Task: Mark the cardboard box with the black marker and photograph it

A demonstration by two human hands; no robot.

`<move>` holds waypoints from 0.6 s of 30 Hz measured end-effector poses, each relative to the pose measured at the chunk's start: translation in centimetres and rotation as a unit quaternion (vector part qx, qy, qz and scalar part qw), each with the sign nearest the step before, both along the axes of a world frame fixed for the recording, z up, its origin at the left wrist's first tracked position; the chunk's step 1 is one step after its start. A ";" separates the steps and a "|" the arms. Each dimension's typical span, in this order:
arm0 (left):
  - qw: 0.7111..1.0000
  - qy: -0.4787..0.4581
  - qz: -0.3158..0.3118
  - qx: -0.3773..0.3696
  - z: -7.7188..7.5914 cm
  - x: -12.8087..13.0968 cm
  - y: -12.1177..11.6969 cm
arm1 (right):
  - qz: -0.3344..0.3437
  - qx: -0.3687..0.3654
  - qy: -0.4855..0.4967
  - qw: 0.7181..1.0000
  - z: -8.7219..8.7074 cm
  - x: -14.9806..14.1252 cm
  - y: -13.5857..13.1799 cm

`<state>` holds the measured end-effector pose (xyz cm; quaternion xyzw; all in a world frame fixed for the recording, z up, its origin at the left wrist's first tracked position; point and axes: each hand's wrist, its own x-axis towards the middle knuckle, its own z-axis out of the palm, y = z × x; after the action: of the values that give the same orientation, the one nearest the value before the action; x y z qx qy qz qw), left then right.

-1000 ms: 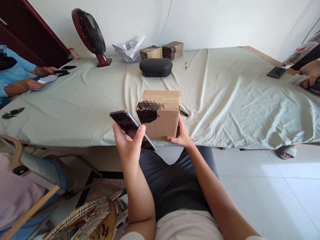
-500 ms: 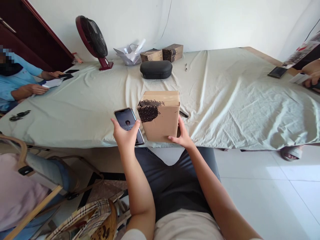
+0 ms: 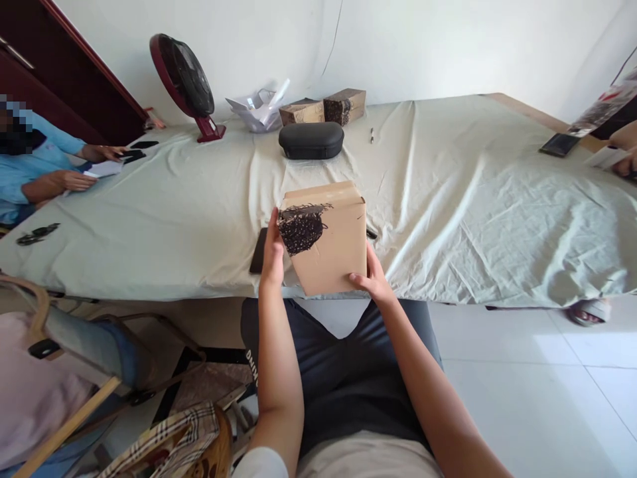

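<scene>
A brown cardboard box [image 3: 332, 245] with black scribble on its upper left is tilted in front of me, near the table's front edge. My left hand [image 3: 273, 255] lies along the box's left side, its fingers partly hidden behind it. At the lower right corner my right hand [image 3: 374, 277] grips the box, thumb on the front face. A phone [image 3: 257, 252] with a dark face lies on the cloth just left of my left hand, partly covered by it. A black pen-like thing [image 3: 371, 234] shows behind the box's right edge.
A black hard case [image 3: 311, 140], two scribbled cartons [image 3: 344, 106], a plastic bag [image 3: 256, 109] and a fan [image 3: 186, 83] stand at the back. A person in blue [image 3: 40, 162] sits on the left; another person's hand [image 3: 628, 162] is at the right. A chair [image 3: 94, 332] stands lower left.
My left hand has let go of the phone, now on the table with its screen dark, and moved onto the box's left side. The box has tilted and shifted slightly right.
</scene>
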<state>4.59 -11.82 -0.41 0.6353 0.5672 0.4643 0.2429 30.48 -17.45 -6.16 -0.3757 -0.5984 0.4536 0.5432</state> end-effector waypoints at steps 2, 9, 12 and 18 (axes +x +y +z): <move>0.984 -0.101 -0.133 0.067 0.6 0.7 -1.4 | -0.010 -0.002 -0.006 1.000 -0.4 0.3 0.0; 0.966 -0.120 -0.151 0.170 2.5 1.8 -5.0 | -0.074 0.022 -0.010 0.997 -2.4 0.4 -0.1; 0.957 -0.149 -0.125 0.215 2.7 2.3 -5.3 | -0.040 0.000 0.059 0.997 -2.2 0.4 0.6; 0.981 -0.139 -0.077 0.110 2.8 1.5 -5.1 | -0.101 -0.027 0.163 0.981 3.8 1.9 3.8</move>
<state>6.08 -16.96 2.35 0.6293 0.4226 0.5876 0.2831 32.37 -13.63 -2.33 -0.3700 -0.4485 0.4672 0.6661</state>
